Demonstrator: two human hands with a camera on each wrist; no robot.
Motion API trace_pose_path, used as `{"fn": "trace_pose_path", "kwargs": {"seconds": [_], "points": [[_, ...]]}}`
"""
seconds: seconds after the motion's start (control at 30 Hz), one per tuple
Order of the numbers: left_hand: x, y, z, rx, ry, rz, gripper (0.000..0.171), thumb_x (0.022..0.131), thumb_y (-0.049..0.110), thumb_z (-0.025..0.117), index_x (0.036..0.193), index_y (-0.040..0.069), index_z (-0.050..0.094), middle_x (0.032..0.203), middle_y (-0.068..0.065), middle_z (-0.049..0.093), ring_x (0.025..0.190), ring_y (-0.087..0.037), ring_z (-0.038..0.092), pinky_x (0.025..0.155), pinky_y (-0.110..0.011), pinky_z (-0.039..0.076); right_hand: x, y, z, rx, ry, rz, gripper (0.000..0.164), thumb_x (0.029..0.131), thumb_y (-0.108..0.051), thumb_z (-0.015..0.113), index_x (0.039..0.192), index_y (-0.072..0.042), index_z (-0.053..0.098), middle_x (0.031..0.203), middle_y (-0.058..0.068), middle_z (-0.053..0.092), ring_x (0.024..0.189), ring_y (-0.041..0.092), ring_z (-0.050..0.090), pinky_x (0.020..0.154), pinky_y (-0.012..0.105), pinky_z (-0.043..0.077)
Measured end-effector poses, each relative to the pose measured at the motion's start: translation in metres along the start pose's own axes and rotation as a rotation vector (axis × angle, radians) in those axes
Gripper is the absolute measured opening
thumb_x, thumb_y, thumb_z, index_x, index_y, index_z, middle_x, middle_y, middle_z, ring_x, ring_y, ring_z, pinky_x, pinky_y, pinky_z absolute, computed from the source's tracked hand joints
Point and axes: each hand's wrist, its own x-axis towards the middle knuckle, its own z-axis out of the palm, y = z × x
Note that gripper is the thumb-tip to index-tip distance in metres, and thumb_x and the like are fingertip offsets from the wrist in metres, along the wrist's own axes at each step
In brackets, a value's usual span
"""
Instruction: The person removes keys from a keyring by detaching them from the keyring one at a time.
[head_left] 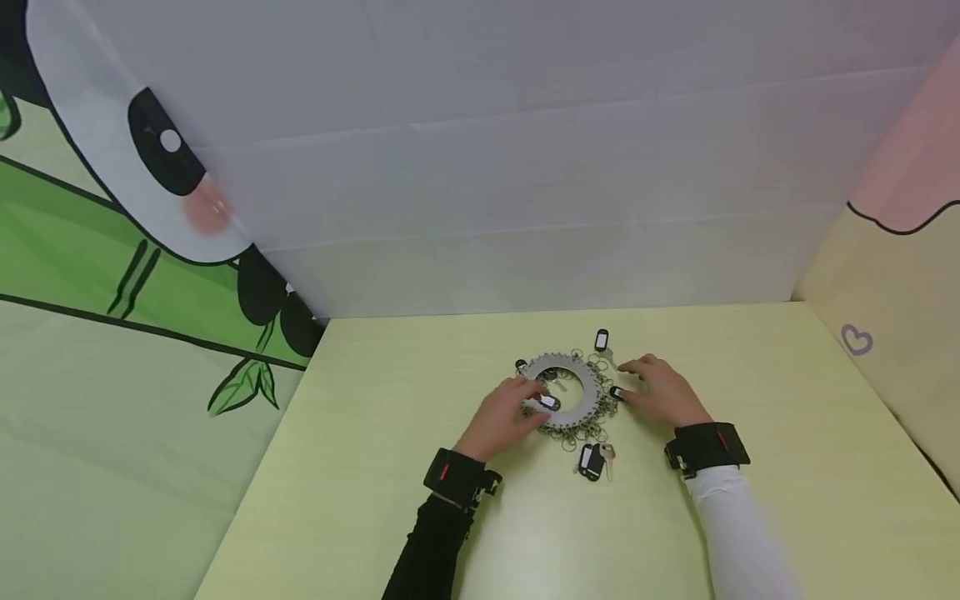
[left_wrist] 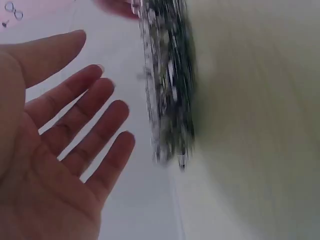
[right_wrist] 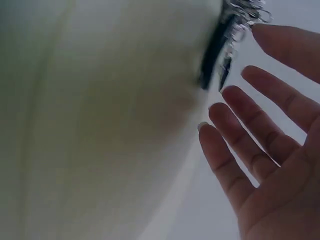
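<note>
A flat grey toothed ring (head_left: pixel 588 387) lies on the table, with many small metal split rings (head_left: pixel 573 435) around its edge. My left hand (head_left: pixel 498 419) is at the ring's left side, its fingertips near a key tag (head_left: pixel 550 402) with a white label. In the left wrist view its fingers (left_wrist: pixel 107 135) are spread, apart from the blurred metal bunch (left_wrist: pixel 167 85). My right hand (head_left: pixel 663 392) is at the right side, close to another dark key tag (head_left: pixel 617 392). Loosely extended fingers (right_wrist: pixel 225 165) show in the right wrist view; whether they touch anything is unclear.
A black key tag (head_left: pixel 602 340) with a key lies beyond the ring. Nearer me are black tags (head_left: pixel 591 462) and a key (head_left: pixel 608 461). The pale yellow table (head_left: pixel 390 483) meets a light printed cloth wall (head_left: pixel 525 208) at its back edge.
</note>
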Motion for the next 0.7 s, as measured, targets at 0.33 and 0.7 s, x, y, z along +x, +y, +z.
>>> {"fn": "trace_pose_path", "kwargs": {"seconds": [0.33, 0.7], "points": [[0.024, 0.024, 0.046, 0.171, -0.088, 0.046, 0.045, 0.088, 0.037, 0.072, 0.125, 0.017, 0.058, 0.105, 0.004, 0.065, 0.094, -0.010, 0.058, 0.083, -0.029, 0.051, 0.012, -0.009, 0.009, 0.035, -0.031, 0.028, 0.013, 0.083, -0.013, 0.075, 0.088, -0.004, 0.067, 0.086, 0.012, 0.062, 0.077, 0.024, 0.057, 0.070, 0.044, 0.050], [0.023, 0.015, 0.044, 0.120, -0.101, 0.009, 0.045, 0.086, 0.031, 0.073, 0.127, 0.018, 0.058, 0.094, 0.005, 0.065, 0.082, -0.006, 0.056, 0.077, -0.026, 0.050, 0.006, -0.005, 0.006, 0.131, -0.042, -0.014, 0.016, 0.093, 0.000, 0.059, 0.101, -0.003, 0.072, 0.099, 0.016, 0.072, 0.091, 0.029, 0.063, 0.081, 0.050, 0.052]]}}
